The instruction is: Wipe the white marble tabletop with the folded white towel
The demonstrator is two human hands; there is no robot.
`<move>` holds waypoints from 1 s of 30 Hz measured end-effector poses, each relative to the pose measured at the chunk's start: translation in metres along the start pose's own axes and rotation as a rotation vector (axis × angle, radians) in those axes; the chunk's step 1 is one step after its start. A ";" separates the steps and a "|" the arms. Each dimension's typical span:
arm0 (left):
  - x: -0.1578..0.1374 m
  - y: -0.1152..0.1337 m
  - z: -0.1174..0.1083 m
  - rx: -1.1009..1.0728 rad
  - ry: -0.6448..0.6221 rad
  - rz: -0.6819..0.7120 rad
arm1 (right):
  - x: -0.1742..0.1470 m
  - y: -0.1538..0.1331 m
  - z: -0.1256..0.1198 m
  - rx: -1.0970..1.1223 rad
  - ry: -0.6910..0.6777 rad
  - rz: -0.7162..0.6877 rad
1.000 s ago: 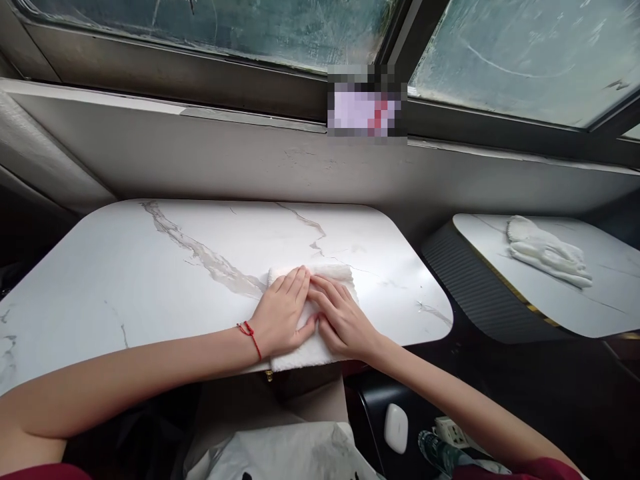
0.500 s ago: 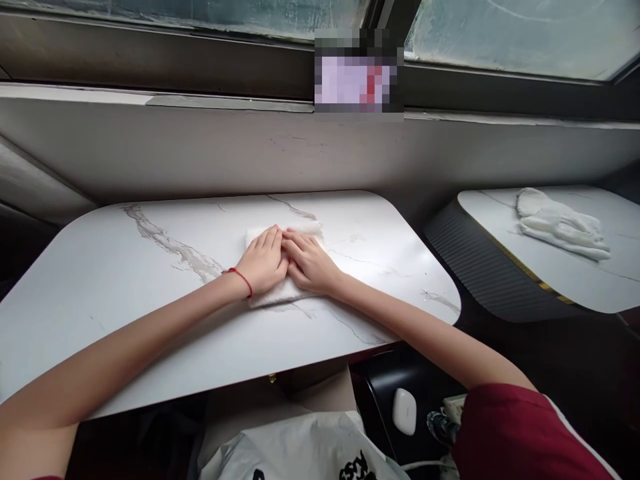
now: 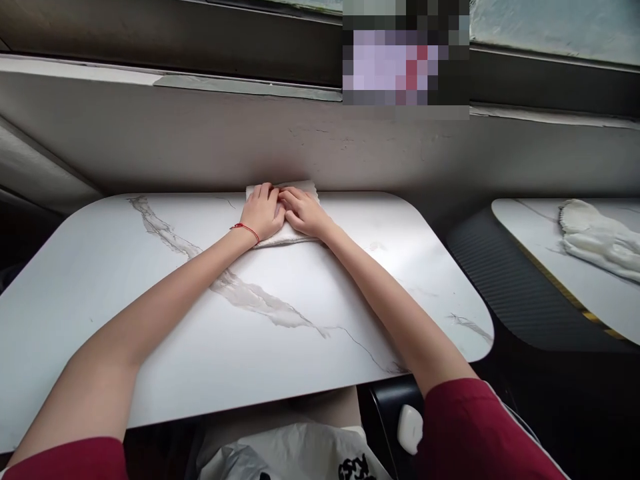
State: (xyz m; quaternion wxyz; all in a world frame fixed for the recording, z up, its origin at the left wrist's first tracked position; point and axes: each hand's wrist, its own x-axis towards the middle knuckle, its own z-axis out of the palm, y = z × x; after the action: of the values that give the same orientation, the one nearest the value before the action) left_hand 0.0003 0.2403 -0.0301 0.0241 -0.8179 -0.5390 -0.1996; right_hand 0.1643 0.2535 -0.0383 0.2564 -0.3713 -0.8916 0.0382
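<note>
A folded white cloth (image 3: 287, 235) lies on the marble-patterned white table (image 3: 175, 353), at its far edge by the wall. My left hand (image 3: 262, 212), with a red string bracelet (image 3: 245, 229) at the wrist, presses down on the cloth with its fingers laid out over it. Beside it, my right hand (image 3: 303, 212) rests on the same cloth, palm down, fingers slightly bent and thumb toward the left hand. Both hands touch or nearly touch at the fingertips. The cloth's far edge, with a scalloped border, shows beyond the fingers against the wall.
To the right stands a second marble-patterned table (image 3: 600, 293) with a crumpled white cloth (image 3: 600, 237) on it. Below the near table edge are a white rounded case (image 3: 410, 429) and a pale plastic bag (image 3: 300, 453). A wall (image 3: 200, 143) and window frame bound the far side.
Both hands have pushed the cloth forward, away from me, from the table's middle to its far edge at the wall. The view has shifted slightly left.
</note>
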 end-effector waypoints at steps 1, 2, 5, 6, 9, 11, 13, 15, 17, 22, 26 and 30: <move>0.004 -0.004 0.001 0.011 0.011 -0.006 | 0.005 0.002 0.001 0.001 0.010 0.008; 0.007 -0.007 0.002 0.021 0.018 -0.007 | 0.010 0.005 0.002 0.002 0.022 0.019; 0.014 -0.014 0.004 0.045 0.020 0.001 | 0.018 0.008 0.005 -0.008 0.063 0.041; 0.015 -0.015 0.004 0.050 0.016 0.002 | 0.019 0.009 0.005 -0.013 0.068 0.041; 0.015 -0.015 0.004 0.049 0.011 0.000 | 0.019 0.009 0.005 -0.037 0.049 0.032; 0.013 -0.014 0.005 0.041 0.016 0.000 | 0.018 0.009 0.005 -0.060 0.031 0.024; 0.012 -0.014 0.005 0.037 0.018 -0.002 | 0.018 0.009 0.005 -0.069 0.029 0.020; 0.012 -0.014 0.005 0.040 0.015 -0.005 | 0.018 0.009 0.006 -0.058 0.036 0.016; 0.012 -0.014 0.005 0.044 0.012 -0.009 | 0.018 0.009 0.007 -0.046 0.046 0.014; 0.012 -0.015 0.006 0.033 0.024 -0.012 | 0.018 0.010 0.009 -0.037 0.069 0.000; 0.012 -0.013 0.004 0.045 0.003 -0.015 | 0.019 0.009 0.009 -0.068 0.051 0.003; 0.010 -0.010 -0.001 0.080 -0.023 -0.022 | 0.020 0.003 0.007 -0.107 0.031 0.015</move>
State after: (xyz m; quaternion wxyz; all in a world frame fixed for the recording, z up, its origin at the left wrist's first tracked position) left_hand -0.0058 0.2529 -0.0276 0.0484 -0.8126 -0.5557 -0.1688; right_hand 0.1512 0.2700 -0.0371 0.2495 -0.3917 -0.8855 -0.0135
